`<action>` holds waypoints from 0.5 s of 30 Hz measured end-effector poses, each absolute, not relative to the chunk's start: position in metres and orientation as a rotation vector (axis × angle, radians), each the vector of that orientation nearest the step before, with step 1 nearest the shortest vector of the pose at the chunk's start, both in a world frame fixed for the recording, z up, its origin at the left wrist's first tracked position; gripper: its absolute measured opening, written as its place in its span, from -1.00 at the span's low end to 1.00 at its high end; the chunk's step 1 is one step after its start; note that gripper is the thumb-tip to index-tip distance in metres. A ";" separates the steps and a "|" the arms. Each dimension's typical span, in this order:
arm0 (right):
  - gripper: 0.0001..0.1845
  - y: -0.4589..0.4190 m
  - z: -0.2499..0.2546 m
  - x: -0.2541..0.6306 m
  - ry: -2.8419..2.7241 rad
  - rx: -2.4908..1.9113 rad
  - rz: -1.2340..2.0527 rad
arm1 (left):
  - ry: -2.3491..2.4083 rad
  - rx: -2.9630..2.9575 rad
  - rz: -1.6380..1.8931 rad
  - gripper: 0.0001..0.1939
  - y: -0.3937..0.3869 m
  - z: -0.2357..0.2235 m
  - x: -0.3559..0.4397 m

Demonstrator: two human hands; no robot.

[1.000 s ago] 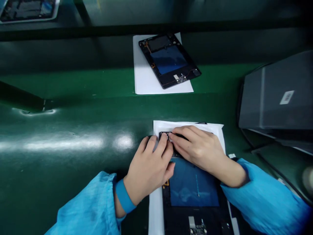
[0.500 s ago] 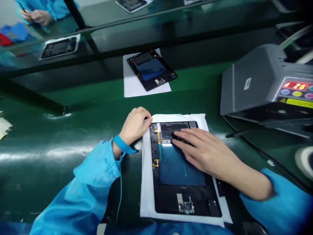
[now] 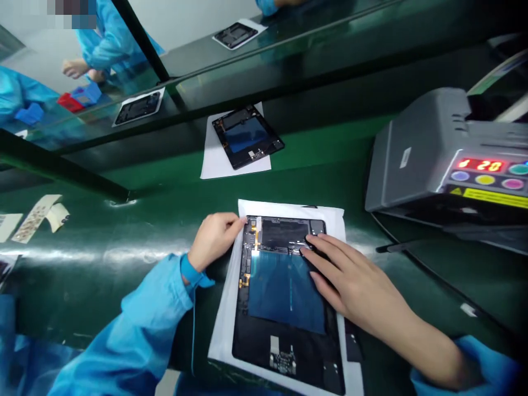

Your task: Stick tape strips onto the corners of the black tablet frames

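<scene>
An opened tablet point(image 3: 256, 341) lies on a white sheet point(image 3: 225, 330) in front of me, its blue-covered battery, orange flex cables and small circuit boards exposed. At its upper left corner is my left hand point(image 3: 214, 239), fingers curled in and the thumb tip on the corner. A blue wrist strap with a thin cord is round that wrist. My right hand point(image 3: 350, 278) reaches over the right edge with fingers spread. Its fingertips rest on or just above the dark upper section near the top of the battery; contact is hard to tell.
A second opened tablet point(image 3: 247, 137) lies on white paper behind. To the right stands a grey machine point(image 3: 416, 159) with a lit red display and a black cable point(image 3: 437, 269). Beige strips point(image 3: 39, 217) lie at left. Beyond the rail, people in blue work near more tablets point(image 3: 138, 108).
The view has shifted, showing more of the far bench and left side. My right fingertips now sit further right on the tablet. My left hand stays at the upper left corner.
</scene>
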State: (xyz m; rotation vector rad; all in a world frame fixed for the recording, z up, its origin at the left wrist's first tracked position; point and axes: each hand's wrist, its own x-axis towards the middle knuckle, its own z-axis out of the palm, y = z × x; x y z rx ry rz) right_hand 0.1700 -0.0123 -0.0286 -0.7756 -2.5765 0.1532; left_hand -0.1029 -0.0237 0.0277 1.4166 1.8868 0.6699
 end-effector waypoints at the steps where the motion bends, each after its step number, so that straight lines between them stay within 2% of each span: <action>1: -0.65 -0.013 -0.029 0.170 -2.573 -0.780 0.178 | 1.886 1.416 0.671 -0.61 -0.017 0.029 -0.106; 4: -0.63 -0.015 -0.032 0.170 -2.547 -0.808 0.240 | 1.869 1.389 0.741 -0.68 -0.011 0.036 -0.101; 7: -0.57 -0.014 -0.036 0.167 -2.524 -0.806 0.266 | 1.763 1.309 0.848 -0.53 -0.028 0.034 -0.076; 10: -0.45 -0.016 -0.038 0.168 -2.510 -0.743 0.246 | 1.443 1.175 0.937 -0.55 -0.052 0.026 -0.064; 12: -0.35 -0.018 -0.033 0.173 -2.470 -0.697 0.187 | 1.364 1.139 0.991 -0.53 -0.067 0.025 -0.084; 15: -0.29 -0.012 -0.010 0.174 -2.277 -0.715 0.008 | 1.662 1.123 1.061 -0.53 -0.096 0.035 -0.163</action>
